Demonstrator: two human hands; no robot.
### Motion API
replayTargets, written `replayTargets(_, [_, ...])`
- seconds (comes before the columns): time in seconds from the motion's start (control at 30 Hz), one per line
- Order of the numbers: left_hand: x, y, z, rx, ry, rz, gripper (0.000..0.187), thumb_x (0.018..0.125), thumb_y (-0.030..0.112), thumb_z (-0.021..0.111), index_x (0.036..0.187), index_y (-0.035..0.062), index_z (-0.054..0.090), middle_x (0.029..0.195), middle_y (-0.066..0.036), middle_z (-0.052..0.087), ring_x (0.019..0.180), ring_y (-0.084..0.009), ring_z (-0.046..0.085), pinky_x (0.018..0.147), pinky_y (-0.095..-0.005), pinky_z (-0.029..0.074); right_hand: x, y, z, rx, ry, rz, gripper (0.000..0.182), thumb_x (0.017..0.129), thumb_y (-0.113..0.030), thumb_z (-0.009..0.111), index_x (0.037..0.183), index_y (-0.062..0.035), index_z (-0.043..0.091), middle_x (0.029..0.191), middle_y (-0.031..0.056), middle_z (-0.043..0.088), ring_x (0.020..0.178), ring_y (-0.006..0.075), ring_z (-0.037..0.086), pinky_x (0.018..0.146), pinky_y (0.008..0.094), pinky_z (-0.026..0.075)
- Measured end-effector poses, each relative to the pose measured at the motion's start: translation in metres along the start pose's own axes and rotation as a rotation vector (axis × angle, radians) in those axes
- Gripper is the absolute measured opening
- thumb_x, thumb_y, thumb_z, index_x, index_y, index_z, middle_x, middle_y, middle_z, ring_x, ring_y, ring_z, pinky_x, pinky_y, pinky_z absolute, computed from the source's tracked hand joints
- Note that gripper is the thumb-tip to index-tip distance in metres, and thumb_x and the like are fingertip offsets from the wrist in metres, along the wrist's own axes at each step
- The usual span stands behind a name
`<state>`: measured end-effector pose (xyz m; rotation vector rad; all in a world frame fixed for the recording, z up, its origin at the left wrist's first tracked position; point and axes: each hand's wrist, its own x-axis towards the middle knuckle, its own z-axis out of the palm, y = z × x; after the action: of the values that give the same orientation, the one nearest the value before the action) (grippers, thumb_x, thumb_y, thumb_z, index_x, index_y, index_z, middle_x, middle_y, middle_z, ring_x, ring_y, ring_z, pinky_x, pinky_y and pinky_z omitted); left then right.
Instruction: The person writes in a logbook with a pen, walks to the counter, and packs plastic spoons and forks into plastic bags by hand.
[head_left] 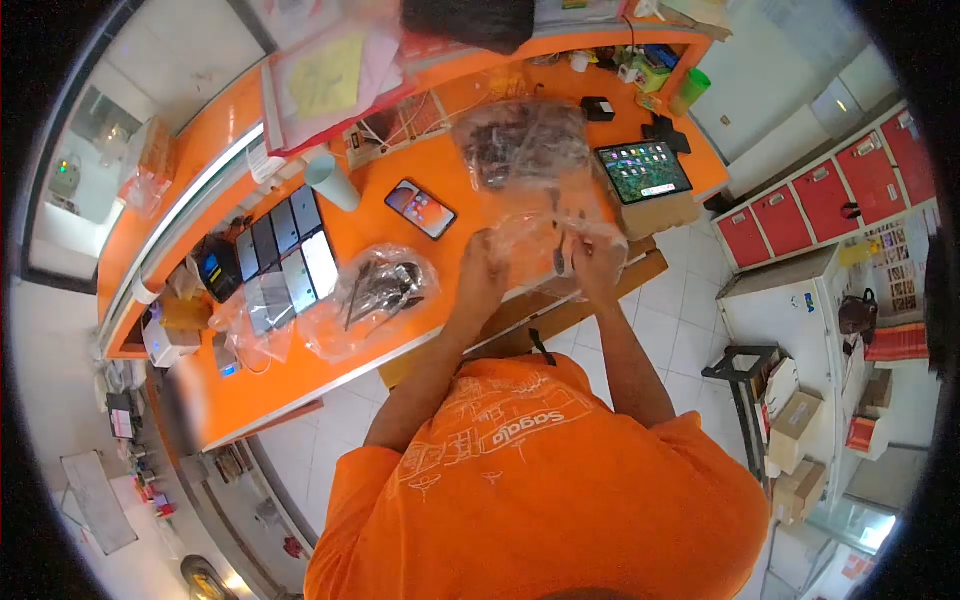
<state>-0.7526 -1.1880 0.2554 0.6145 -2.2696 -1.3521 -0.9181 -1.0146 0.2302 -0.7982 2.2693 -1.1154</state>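
Observation:
Over the front edge of the orange desk, a clear plastic bag (528,238) stretches between my two hands. My left hand (484,268) is closed on its left side, fingers curled. With fingers pinched together, my right hand (598,264) grips the bag's right side. A thin dark item (557,250) shows in or behind the plastic near my right fingers; its kind is not clear. Beyond my hands lies a bigger clear bag (525,140) of dark items. A smartphone (421,208) with a lit screen rests left of my left hand.
A tablet (644,172) with its screen on sits at the right, partly over a cardboard box (655,215). Another clear bag with dark cables (385,290) lies left of my forearm. Several phones (290,245) stand in rows near a pale cup (331,182). Red drawers (780,222) line the right wall.

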Motion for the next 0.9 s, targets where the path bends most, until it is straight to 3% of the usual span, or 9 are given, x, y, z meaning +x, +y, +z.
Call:
replayTargets(0.07, [-0.014, -0.002, 0.003, -0.032, 0.057, 0.064, 0.056, 0.079, 0.0, 0.064, 0.13, -0.0007, 0.041, 0.125, -0.024, 0.047, 0.109, -0.0403, 0.052, 0.088, -0.0461, 0.047, 0.013, 0.038, -0.005, -0.445, -0.053, 0.34, 0.051, 0.096, -0.045, 0.045, 0.122, -0.0057, 0.065, 0.108, 0.0159, 0.069, 0.1, 0.0308, 0.064, 0.091, 0.0435, 0.046])
replayTargets(0.2, [-0.037, -0.012, 0.016, -0.091, -0.043, 0.005, 0.06, 0.078, 0.002, 0.068, 0.132, -0.0004, 0.041, 0.127, -0.022, 0.045, 0.108, -0.0387, 0.051, 0.088, -0.0429, 0.047, 0.022, 0.08, 0.046, -0.545, 0.404, -0.099, 0.053, 0.089, -0.05, 0.057, 0.115, -0.0043, 0.065, 0.102, 0.0172, 0.069, 0.097, 0.0341, 0.064, 0.088, 0.0442, 0.047])
replayTargets(0.3, [-0.039, -0.011, 0.017, -0.077, -0.041, 0.046, 0.064, 0.077, 0.006, 0.072, 0.133, 0.0006, 0.041, 0.126, -0.021, 0.045, 0.111, -0.0372, 0.049, 0.09, -0.0411, 0.046, 0.027, 0.052, 0.045, -0.391, 0.226, 0.22, 0.044, 0.085, -0.038, 0.066, 0.115, -0.0055, 0.063, 0.112, 0.0155, 0.066, 0.104, 0.0304, 0.061, 0.091, 0.0395, 0.046])
replayTargets(0.47, [-0.055, 0.033, -0.04, -0.055, -0.002, -0.035, 0.068, 0.076, 0.017, 0.077, 0.133, 0.0022, 0.042, 0.13, -0.022, 0.043, 0.119, -0.0373, 0.046, 0.098, -0.0425, 0.041, -0.036, -0.001, 0.035, 1.109, 0.374, 0.295, 0.041, 0.081, -0.015, 0.073, 0.119, -0.006, 0.059, 0.119, 0.01, 0.062, 0.114, 0.0245, 0.056, 0.096, 0.0384, 0.045])
replayTargets(0.6, [-0.084, -0.028, -0.114, 0.42, 0.485, 0.153, 0.069, 0.078, 0.031, 0.077, 0.132, 0.0031, 0.043, 0.136, -0.023, 0.041, 0.123, -0.0408, 0.044, 0.102, -0.0446, 0.036, -0.109, -0.006, 0.039, 1.628, -0.291, 0.22, 0.042, 0.083, -0.023, 0.075, 0.117, -0.0066, 0.058, 0.111, 0.0107, 0.065, 0.109, 0.0241, 0.059, 0.093, 0.0403, 0.048])
replayTargets(0.73, [-0.128, -0.072, -0.181, 0.917, 0.854, -0.411, 0.077, 0.075, 0.04, 0.079, 0.132, 0.0009, 0.044, 0.134, -0.025, 0.044, 0.124, -0.0398, 0.044, 0.101, -0.0434, 0.038, -0.102, -0.055, 0.069, 1.246, -0.838, 0.135, 0.029, 0.08, -0.013, 0.074, 0.106, -0.0065, 0.064, 0.099, 0.0111, 0.068, 0.097, 0.023, 0.064, 0.088, 0.0395, 0.051])
replayTargets(0.77, [-0.136, -0.079, -0.194, 0.934, 0.852, -0.593, 0.08, 0.075, 0.042, 0.079, 0.133, 0.0003, 0.043, 0.132, -0.026, 0.047, 0.123, -0.0388, 0.046, 0.1, -0.0428, 0.039, -0.087, -0.081, 0.086, 0.974, -0.753, 0.009, 0.022, 0.079, -0.014, 0.075, 0.098, -0.0065, 0.067, 0.097, 0.01, 0.069, 0.095, 0.0236, 0.064, 0.085, 0.0387, 0.051])
replayTargets(0.83, [-0.155, -0.126, -0.219, 0.568, 0.752, -0.411, 0.07, 0.078, 0.04, 0.077, 0.127, -0.0006, 0.048, 0.117, -0.023, 0.056, 0.105, -0.0326, 0.057, 0.087, -0.0389, 0.046, -0.062, -0.16, 0.117, 0.485, -0.537, -0.263, 0.012, 0.079, -0.016, 0.076, 0.082, -0.0062, 0.071, 0.093, 0.0079, 0.07, 0.093, 0.0249, 0.064, 0.08, 0.0371, 0.05])
replayTargets(0.9, [-0.163, -0.132, -0.235, 0.229, 0.624, -0.414, 0.057, 0.083, 0.037, 0.073, 0.122, -0.0003, 0.053, 0.104, -0.017, 0.062, 0.088, -0.0244, 0.062, 0.074, -0.0335, 0.049, -0.019, -0.173, 0.184, 0.302, -0.197, -0.886, 0.008, 0.085, -0.007, 0.064, 0.089, -0.0058, 0.071, 0.093, 0.0051, 0.068, 0.083, 0.0238, 0.062, 0.076, 0.0327, 0.05])
